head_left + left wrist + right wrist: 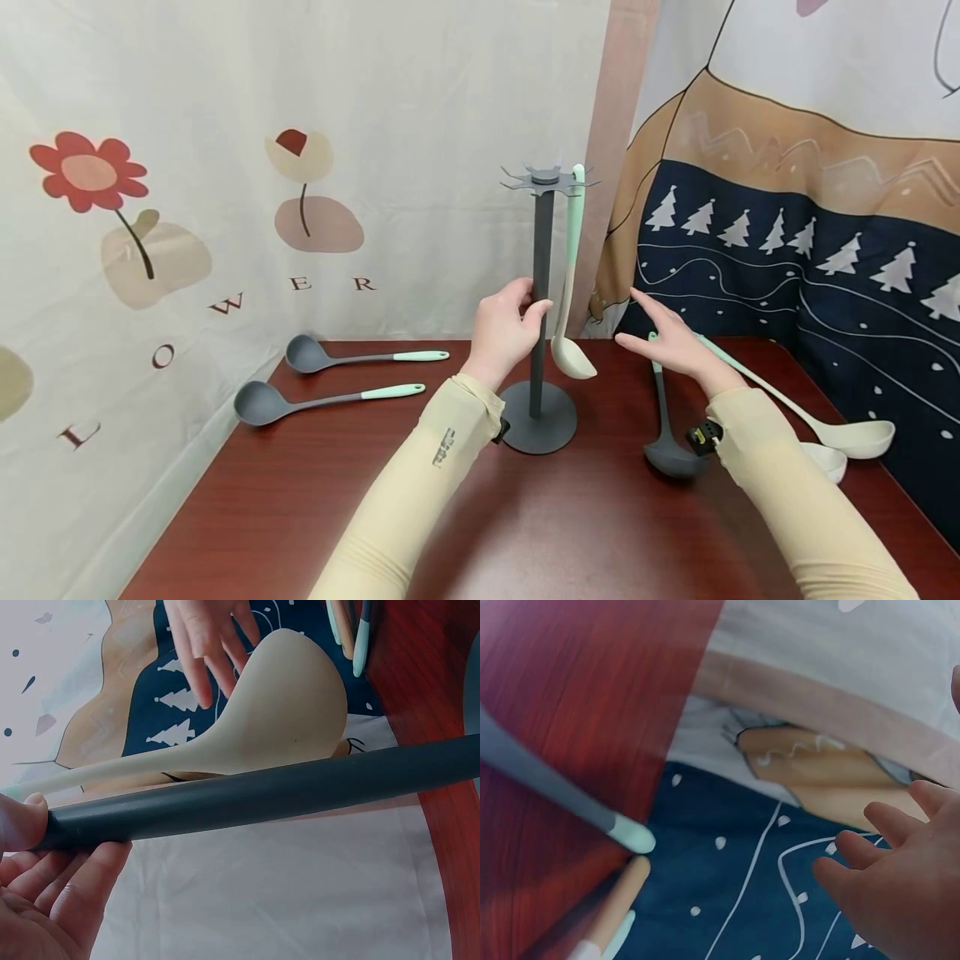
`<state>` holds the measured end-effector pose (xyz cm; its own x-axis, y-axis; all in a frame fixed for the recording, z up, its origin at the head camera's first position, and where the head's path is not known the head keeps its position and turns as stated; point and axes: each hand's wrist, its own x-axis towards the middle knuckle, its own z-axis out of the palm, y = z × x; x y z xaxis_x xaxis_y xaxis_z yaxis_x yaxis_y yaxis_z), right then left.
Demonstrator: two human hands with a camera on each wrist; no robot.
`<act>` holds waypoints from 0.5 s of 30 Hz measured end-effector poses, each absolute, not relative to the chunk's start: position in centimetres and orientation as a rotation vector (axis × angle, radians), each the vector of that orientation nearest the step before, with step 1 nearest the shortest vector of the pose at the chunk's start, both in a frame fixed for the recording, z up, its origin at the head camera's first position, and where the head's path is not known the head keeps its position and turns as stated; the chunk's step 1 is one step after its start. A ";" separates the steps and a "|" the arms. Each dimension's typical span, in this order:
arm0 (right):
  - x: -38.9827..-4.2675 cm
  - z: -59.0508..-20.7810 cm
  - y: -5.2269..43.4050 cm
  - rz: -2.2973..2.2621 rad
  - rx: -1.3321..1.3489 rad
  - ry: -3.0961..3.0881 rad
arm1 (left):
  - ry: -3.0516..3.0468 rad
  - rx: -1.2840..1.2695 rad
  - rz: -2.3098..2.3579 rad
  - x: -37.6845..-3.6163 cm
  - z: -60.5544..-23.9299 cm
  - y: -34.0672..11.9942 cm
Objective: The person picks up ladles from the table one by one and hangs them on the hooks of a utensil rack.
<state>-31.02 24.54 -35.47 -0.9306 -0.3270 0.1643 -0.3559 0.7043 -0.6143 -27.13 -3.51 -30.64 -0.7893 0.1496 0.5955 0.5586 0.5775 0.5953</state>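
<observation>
Stand pole (542, 275), dark grey and upright, is gripped about halfway up by the left hand (504, 332); the left wrist view shows the thumb (19, 823) on one side of the pole (255, 796) and the curled fingers (71, 889) under it. The pole rises from a round base (538, 427) on the red-brown table (525, 533) and ends in a notched hook disc (546, 177). From that disc hangs a cream ladle with a mint handle (572, 283), its bowl just beside the left hand. The right hand (671, 340) hovers to the right of the hanging ladle, fingers straight and spread, holding nothing. Under it a grey ladle (663, 417) lies on the table, and two cream ladles (825, 421) lie further right. Two more grey ladles with mint handles (330, 379) lie well apart on the left, near the flower-printed cloth (150, 208).
</observation>
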 end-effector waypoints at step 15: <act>-31.9 -35.9 26.7 1.034 0.512 -2.964 | -2.336 -0.551 -1.119 -26.9 -30.4 -3.5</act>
